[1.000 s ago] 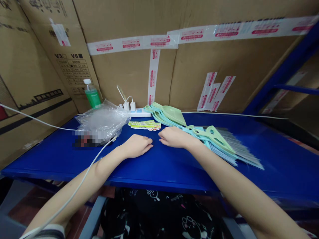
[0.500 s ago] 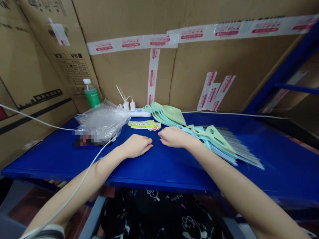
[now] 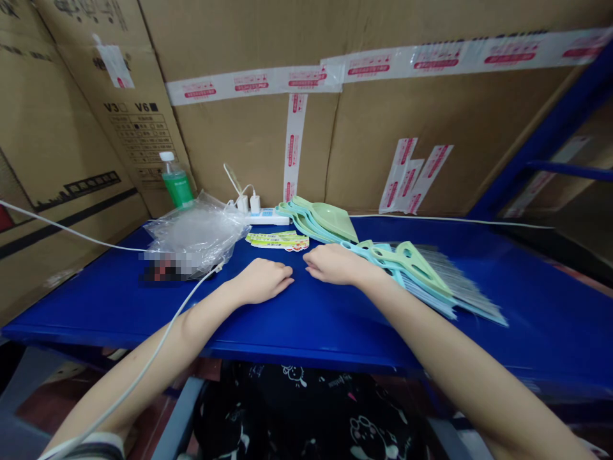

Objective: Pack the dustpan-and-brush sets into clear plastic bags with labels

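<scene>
Both hands rest on the blue table [image 3: 287, 326], a short gap between them. My left hand [image 3: 263, 280] is curled closed with nothing in it. Curled the same way, my right hand [image 3: 330, 263] is also bare of any object. Just beyond the hands lie several yellow-green printed cards [image 3: 278, 240]. Beside my right hand is a stack of green and blue dustpans [image 3: 330, 220]. Small hand brushes [image 3: 416, 268] with pale bristles lie partly behind my right forearm. To the left of my left hand sits a pile of clear plastic bags [image 3: 196, 233].
A green bottle [image 3: 176, 182] with a white cap stands at the back left. A white power strip [image 3: 268, 217] holds plugged-in chargers. One white cable [image 3: 177, 313] crosses over my left forearm. Cardboard walls [image 3: 239, 140] enclose the table's back and left; a blue frame post [image 3: 531, 140] slants at right.
</scene>
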### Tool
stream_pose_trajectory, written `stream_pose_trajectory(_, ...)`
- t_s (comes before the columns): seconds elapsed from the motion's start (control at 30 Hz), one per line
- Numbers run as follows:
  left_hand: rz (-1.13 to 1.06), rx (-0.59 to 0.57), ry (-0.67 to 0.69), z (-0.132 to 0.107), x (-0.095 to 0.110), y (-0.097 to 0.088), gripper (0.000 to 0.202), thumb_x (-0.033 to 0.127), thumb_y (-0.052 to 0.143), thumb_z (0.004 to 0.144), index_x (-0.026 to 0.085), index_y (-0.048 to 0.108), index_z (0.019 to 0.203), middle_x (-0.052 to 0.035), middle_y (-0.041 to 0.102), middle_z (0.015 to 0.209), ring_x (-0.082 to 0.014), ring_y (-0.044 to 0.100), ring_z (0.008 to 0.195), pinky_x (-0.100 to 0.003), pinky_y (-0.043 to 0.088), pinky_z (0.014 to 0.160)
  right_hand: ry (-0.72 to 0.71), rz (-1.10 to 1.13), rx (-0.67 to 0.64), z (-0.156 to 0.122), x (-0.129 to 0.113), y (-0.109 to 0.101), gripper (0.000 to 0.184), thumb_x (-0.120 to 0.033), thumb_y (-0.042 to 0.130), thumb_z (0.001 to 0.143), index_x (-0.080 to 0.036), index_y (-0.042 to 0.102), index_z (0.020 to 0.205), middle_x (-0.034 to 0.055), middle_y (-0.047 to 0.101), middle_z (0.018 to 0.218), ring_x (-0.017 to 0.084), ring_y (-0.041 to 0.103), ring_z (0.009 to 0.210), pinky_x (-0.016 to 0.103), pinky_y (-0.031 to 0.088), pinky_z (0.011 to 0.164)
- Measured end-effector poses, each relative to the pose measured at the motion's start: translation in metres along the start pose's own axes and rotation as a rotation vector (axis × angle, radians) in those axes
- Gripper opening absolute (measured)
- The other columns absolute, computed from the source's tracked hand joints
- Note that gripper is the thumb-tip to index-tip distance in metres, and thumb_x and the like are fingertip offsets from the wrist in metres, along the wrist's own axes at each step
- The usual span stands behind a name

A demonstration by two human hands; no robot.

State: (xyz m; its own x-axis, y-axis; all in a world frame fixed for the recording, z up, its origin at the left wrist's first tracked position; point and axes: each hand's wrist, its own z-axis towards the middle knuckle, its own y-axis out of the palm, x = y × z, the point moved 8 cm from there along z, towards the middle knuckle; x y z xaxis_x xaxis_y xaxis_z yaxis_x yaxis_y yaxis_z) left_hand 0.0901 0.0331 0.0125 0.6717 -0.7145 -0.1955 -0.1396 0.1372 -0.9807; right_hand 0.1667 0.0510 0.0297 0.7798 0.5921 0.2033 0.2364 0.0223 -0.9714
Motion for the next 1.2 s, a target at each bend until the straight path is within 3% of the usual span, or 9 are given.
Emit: stream_pose_trajectory(1.2,0.020,-0.012,-0.003,0.0003,0.0006,0.0004,0.027,0.029,0.039,0.099,0.018,0.056,0.082,-0.0028,0.068,0.082,-0.0192,0.066,0.074,-0.027,0.041,0.057,0.013,0.008,0.002,-0.0002,0.0002,-0.0006,0.023,-0.017,0.046,0.091,-0.016,0.067,0.098,0.0112,0.072,0.094,0.022,0.066,0.084,0.028,0.037,0.064)
